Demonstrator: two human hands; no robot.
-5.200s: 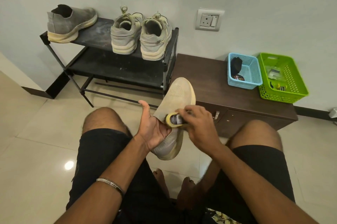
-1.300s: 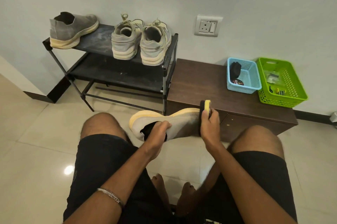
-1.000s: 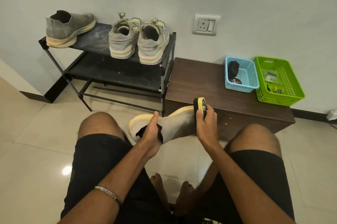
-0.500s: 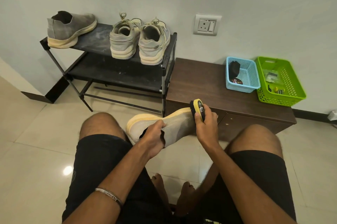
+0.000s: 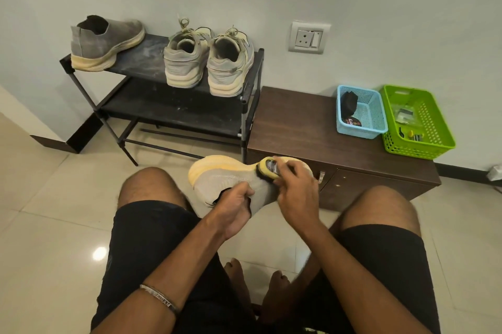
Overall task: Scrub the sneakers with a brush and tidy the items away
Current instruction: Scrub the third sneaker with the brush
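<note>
A grey knit sneaker (image 5: 225, 179) with a pale yellow sole lies on its side between my knees. My left hand (image 5: 236, 206) grips it at the collar opening, fingers curled inside. My right hand (image 5: 296, 192) holds a small yellow-backed brush (image 5: 269, 169) with its black bristles pressed onto the upper near the toe. The matching grey sneaker (image 5: 106, 43) stands on the top shelf of the black shoe rack (image 5: 173, 111), beside a laced grey pair (image 5: 209, 62).
A dark wooden cabinet (image 5: 307, 130) stands right of the rack. On it sit a blue basket (image 5: 362, 115) with a black item and a tin, and a green basket (image 5: 418, 122) with small tools. A wall socket (image 5: 309, 37) is above. Tiled floor lies all around.
My right hand has slid the brush from the sneaker's toe tip back along the upper toward me. The left hand keeps the same grip; the sneaker has tilted slightly.
</note>
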